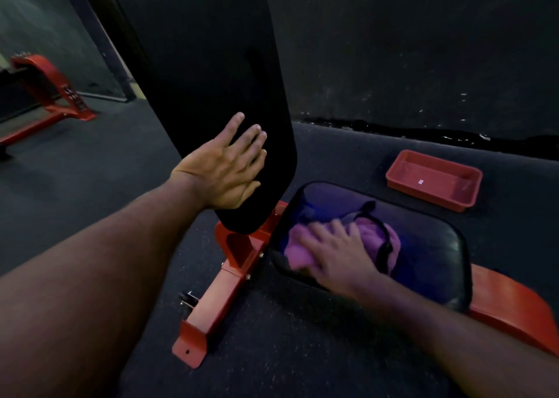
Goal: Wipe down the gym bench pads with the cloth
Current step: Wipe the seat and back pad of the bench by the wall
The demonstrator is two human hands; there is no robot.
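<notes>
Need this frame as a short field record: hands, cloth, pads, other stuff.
left hand: flat, fingers straight, against the back pad
right hand: pressing the cloth on the seat pad
cloth: purple, bunched
back pad: black, raised steeply
bench frame: red, on the dark floor
tray: red, on the floor beyond the seat

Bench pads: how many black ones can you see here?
2. The upright back pad stands left of centre, with the left hand flat against it. The seat pad lies lower right, under the purple cloth and right hand. Others may be out of view.
</notes>
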